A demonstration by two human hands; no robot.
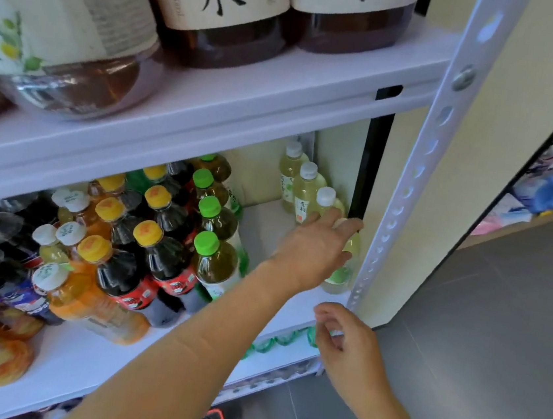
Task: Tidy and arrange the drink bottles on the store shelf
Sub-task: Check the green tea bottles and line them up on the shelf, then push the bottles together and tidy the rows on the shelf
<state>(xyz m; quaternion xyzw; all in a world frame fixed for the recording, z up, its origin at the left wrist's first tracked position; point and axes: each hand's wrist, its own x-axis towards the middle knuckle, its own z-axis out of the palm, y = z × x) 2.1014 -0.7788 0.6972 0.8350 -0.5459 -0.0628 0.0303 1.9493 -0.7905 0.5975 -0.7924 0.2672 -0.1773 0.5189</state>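
The white metal shelf (261, 225) has a perforated upright (421, 164) and a cream wall behind it, and it stands on a grey tiled floor (495, 337). My left hand (315, 248) reaches to the shelf's 3 o'clock end, fingers curled over the top of a pale green plastic bottle (341, 275) standing just beside the upright. At 12 o'clock from it, three more white-capped pale bottles (306, 192) stand in a row; I can't read their labels. At 9 o'clock are four green-capped tea bottles (209, 257) and six yellow-capped dark bottles (162, 258). Above sit three big brown-liquid jugs (221, 13), two with labels showing 水. My right hand (346, 341) hovers at 5 o'clock, fingers loosely curled, holding nothing.
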